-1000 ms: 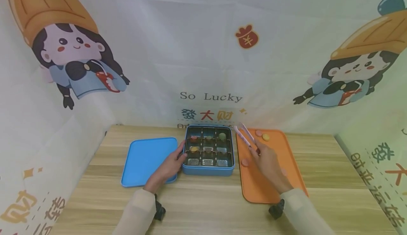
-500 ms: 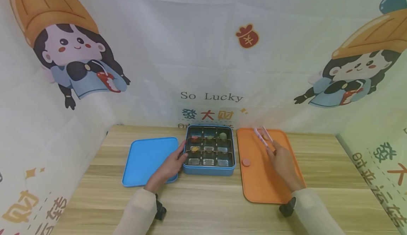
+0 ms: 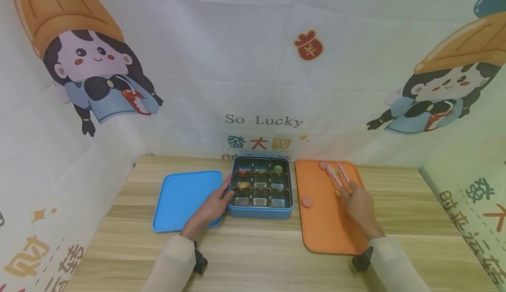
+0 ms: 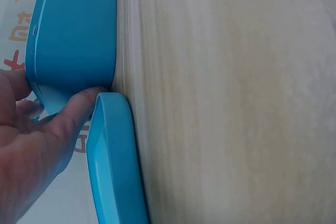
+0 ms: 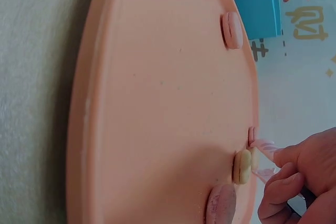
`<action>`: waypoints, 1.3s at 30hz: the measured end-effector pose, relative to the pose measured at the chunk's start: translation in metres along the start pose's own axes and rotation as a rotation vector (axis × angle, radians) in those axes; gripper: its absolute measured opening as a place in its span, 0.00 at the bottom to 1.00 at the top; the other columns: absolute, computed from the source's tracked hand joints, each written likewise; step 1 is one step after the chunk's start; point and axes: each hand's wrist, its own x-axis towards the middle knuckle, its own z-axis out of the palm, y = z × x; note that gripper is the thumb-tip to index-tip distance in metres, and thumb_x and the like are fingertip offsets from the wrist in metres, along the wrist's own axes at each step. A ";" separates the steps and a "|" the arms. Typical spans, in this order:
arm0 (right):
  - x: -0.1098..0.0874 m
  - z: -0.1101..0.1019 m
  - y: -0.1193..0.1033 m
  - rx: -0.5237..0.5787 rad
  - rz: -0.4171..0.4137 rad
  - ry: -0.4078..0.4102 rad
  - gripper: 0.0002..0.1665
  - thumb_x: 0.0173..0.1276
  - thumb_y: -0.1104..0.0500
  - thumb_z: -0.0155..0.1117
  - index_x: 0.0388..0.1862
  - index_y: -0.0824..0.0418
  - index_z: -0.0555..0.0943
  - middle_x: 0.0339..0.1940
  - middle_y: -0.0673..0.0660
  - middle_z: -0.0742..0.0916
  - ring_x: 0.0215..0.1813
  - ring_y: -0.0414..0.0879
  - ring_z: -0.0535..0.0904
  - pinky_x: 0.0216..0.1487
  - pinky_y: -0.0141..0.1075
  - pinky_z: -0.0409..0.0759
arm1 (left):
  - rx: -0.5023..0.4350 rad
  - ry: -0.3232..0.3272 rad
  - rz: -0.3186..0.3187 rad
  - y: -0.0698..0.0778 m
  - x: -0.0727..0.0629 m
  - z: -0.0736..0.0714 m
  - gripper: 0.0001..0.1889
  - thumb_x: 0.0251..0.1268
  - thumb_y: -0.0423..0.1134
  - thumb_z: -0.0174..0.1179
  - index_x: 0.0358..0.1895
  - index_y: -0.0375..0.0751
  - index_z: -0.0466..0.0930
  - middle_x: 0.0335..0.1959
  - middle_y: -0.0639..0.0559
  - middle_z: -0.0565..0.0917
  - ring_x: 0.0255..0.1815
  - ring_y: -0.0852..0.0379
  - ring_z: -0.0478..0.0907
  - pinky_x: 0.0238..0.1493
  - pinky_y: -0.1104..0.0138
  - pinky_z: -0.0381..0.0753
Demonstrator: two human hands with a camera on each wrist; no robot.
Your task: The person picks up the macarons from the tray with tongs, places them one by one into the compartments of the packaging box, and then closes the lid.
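Observation:
My left hand (image 3: 212, 205) rests against the left side of a blue tin (image 3: 261, 213), fingers touching its wall. The tin's compartments hold a red macaron (image 3: 243, 172), a green macaron (image 3: 278, 169) and a yellow macaron (image 3: 243, 186); others are dim. Over the orange tray (image 3: 328, 230), my right hand (image 3: 360, 206) holds pale pink-and-white tongs (image 3: 334, 177). Their tips are apart, around a yellow macaron (image 5: 254, 158) at the tray's far end. Nearer lies another yellow macaron (image 5: 242, 167). A pink macaron (image 3: 323, 165) lies just left of the tips. Whether the tongs touch anything is unclear.
A blue lid (image 3: 186, 195) lies left of the tin, its edge close to my left fingers. Another pink macaron (image 3: 306, 202) sits at the tray's left edge, and a mauve macaron (image 5: 221, 205) lies nearer my right wrist. A printed cloth (image 3: 253, 63) hangs behind the table.
My right hand has carried the tongs from between tin and tray rightward, then down to the macarons at the tray's far end. My left hand stays against the tin.

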 end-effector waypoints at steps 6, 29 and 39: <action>0.000 0.002 0.005 -0.015 0.005 -0.030 0.17 0.72 0.58 0.63 0.29 0.68 0.73 0.16 0.57 0.75 0.21 0.52 0.71 0.21 0.43 0.69 | -0.008 -0.010 0.008 -0.002 0.000 0.000 0.32 0.82 0.40 0.42 0.82 0.48 0.41 0.81 0.42 0.49 0.81 0.43 0.43 0.77 0.45 0.50; -0.005 0.002 -0.007 0.048 -0.108 -0.006 0.14 0.74 0.63 0.59 0.27 0.65 0.69 0.15 0.52 0.71 0.18 0.43 0.66 0.18 0.32 0.62 | -0.023 -0.023 0.029 -0.002 0.000 -0.002 0.32 0.82 0.40 0.42 0.82 0.47 0.39 0.81 0.42 0.48 0.81 0.42 0.42 0.77 0.45 0.49; -0.008 0.005 -0.020 0.059 -0.173 0.065 0.12 0.71 0.64 0.63 0.30 0.65 0.71 0.10 0.47 0.68 0.13 0.37 0.58 0.14 0.28 0.54 | -0.041 -0.015 0.029 -0.001 0.000 -0.001 0.32 0.82 0.40 0.42 0.82 0.48 0.40 0.80 0.40 0.49 0.80 0.42 0.43 0.75 0.43 0.54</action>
